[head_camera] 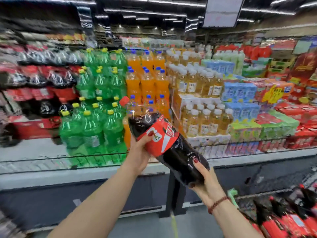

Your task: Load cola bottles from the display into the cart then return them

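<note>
Here, both hands clamp one large cola bottle point(178, 152) in the air in front of the drinks display point(51, 176). The left hand point(139, 152) grips it at the red label point(159, 138): its thumb lies curled over the label's near edge, and the other fingers wrap round the far side, out of sight. The right hand point(205, 181) holds the dark lower body, thumb pressed flat on top and the remaining fingers cupped beneath the base (only their tips show under it). A beaded bracelet point(217, 203) sits on that wrist.

The bottle is tilted. Its base lies in the right palm, and its red cap point(124, 101) points up and away, beyond the left fingers, toward the shelves. Between the two thumbs the label gives way to bare dark plastic.

Past the left fingertips stand packs of green bottles point(92, 127), and just beside the cap are orange bottles point(147, 83). Further out on the left hand's side, blurred, are stacked cola bottles on the display point(44, 78). Below and outside the right wrist, the cart point(274, 191) shows at the corner, with cola bottles in the cart point(281, 219) lying close together, caps pointing toward the shelves. The held bottle touches neither the display nor the cart.
</note>
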### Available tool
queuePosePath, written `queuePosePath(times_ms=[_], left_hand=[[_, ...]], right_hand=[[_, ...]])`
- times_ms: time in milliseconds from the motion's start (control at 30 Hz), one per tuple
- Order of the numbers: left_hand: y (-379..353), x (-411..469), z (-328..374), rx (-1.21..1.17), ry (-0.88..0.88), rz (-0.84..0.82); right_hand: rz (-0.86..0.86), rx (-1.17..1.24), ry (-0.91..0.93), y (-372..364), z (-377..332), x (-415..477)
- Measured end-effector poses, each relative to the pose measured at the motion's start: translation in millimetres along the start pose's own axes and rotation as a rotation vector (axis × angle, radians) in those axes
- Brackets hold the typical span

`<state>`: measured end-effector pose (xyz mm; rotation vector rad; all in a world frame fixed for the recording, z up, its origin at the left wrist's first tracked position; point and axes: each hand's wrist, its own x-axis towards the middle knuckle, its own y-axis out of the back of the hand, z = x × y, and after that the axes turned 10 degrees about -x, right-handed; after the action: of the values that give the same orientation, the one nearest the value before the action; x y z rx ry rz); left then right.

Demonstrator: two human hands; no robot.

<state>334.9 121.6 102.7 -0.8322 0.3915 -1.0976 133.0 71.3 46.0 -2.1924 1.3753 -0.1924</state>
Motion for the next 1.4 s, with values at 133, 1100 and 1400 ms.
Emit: queuePosePath(times_ms=[133,1100,1400], left_hand=[[67,-11,85,-0.003,-0.132,0.055],[406,22,450,0.123,-0.544,0.585],[464,117,499,0.177,-0.552,0.644]], right_hand=[[-0.131,-0.051,-0.066,-89,51,15],[-0.667,-0.116,-0.507,-536,319,201],[-0.682,-0.074,-0.578,-604,353,291]])
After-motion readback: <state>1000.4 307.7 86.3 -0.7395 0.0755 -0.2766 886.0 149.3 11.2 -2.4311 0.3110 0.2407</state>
